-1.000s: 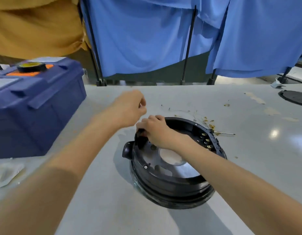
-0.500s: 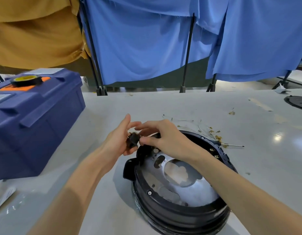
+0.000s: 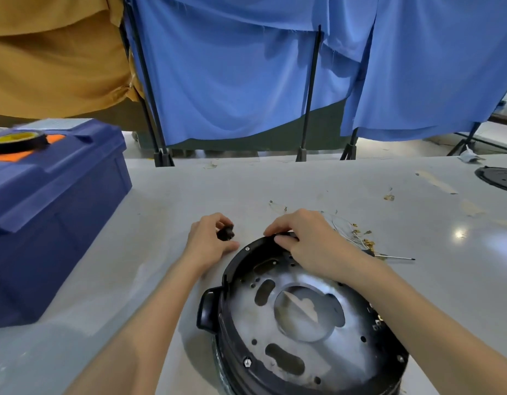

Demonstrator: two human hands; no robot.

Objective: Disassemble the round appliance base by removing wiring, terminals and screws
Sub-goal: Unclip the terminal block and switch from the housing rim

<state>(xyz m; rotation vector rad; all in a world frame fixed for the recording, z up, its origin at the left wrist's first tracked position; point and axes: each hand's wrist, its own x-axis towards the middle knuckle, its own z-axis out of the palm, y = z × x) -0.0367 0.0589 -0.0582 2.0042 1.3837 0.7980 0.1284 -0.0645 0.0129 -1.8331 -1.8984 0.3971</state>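
Round base sits on the table, open side up, side handle to my left.

Left hand: just off the base's far-left rim, fingers and thumb closed on a small black piece, held clear of the base.

Right hand: lies over the far rim, fingers curled down onto it. From this angle I cannot say whether they hold the rim itself or a fitting seated on it.

Governing relation: the screwdriver lies on the table just right of the right wrist, shaft running left to right, tip pointing away to the right and handle end toward the hand. The right hand is plainly the nearer one. A hex screw remains in the near-left rim, on the opposite side of the base from the tool.

Loose wires and brass terminals lie on the table beyond the right hand.

Judgement: the black piece needs setting aside before the left hand can steady the base.
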